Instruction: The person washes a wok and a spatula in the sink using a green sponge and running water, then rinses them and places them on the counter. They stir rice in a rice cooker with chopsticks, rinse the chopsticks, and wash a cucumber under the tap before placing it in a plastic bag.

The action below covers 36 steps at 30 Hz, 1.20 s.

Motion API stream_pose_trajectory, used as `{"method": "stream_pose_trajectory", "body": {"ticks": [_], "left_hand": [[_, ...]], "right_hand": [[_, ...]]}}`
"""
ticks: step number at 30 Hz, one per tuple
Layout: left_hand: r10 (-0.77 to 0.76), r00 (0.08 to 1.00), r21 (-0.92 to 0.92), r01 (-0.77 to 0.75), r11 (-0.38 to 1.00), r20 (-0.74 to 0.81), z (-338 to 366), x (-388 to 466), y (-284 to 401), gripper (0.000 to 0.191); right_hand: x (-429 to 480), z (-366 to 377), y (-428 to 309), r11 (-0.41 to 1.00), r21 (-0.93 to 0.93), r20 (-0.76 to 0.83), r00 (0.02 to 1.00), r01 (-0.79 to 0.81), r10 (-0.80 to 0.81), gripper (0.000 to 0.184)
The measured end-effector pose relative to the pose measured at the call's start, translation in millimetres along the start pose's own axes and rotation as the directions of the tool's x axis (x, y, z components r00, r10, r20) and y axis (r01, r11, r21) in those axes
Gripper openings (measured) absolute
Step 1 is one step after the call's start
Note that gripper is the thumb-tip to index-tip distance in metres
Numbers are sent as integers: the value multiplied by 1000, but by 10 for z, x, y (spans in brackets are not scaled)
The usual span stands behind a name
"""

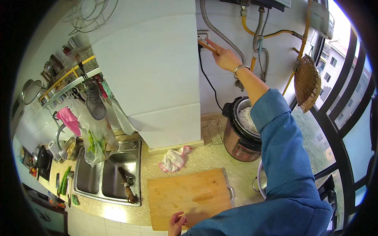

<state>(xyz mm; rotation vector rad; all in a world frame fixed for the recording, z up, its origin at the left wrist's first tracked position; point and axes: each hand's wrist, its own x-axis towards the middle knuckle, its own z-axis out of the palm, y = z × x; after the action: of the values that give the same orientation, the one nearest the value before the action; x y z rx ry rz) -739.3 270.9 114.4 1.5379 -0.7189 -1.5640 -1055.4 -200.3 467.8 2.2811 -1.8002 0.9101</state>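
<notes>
Stretched out to the wall, my right hand (pixel 226 59) grips a slim wooden utensil (pixel 211 48), perhaps chopsticks. Its index finger points at the wall socket (pixel 203 36); whether it touches is unclear. A black power cord (pixel 210 82) runs from there down toward the electric pressure cooker (pixel 240 146). The cooker is uncovered, with white cooked rice (pixel 246 118) inside, partly hidden by my sleeve. My left hand (pixel 177 223) is loosely curled and looks empty, over the near edge of the wooden cutting board (pixel 183 194).
A double steel sink (pixel 113 168) holds a brush-like whisk (pixel 127 185). A plastic bag of greens (pixel 99 144) hangs above it. A cloth (pixel 175 159) lies behind the board, a wire rack (pixel 215 132) beside the cooker. A metal pot (pixel 262 183) is partly under my arm.
</notes>
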Motion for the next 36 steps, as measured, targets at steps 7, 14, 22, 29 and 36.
{"method": "stream_pose_trajectory", "body": {"ticks": [7, 14, 22, 29, 36], "left_hand": [[24, 1000, -56, -24, 998, 6, -86, 65, -157, 32], [65, 997, -65, -63, 996, 31, -43, 116, -184, 32], [93, 967, 83, -116, 990, 236, 413, 296, 112, 35], [142, 712, 220, -391, 894, 688, 1343, 859, 390, 77], [461, 600, 284, -760, 585, 654, 2307, 1302, 765, 108]], "right_hand": [[223, 187, 41, 995, -56, 96, 992, -80, 85, 71], [197, 124, 149, 999, -32, 44, 999, 8, -6, 62], [-898, -494, 229, 998, -44, 178, 984, 34, -26, 45], [-2064, -1207, 183, 995, -63, 52, 995, -81, 85, 33], [-3107, -1282, 361, 999, 52, 119, 993, -8, 1, 23]]}}
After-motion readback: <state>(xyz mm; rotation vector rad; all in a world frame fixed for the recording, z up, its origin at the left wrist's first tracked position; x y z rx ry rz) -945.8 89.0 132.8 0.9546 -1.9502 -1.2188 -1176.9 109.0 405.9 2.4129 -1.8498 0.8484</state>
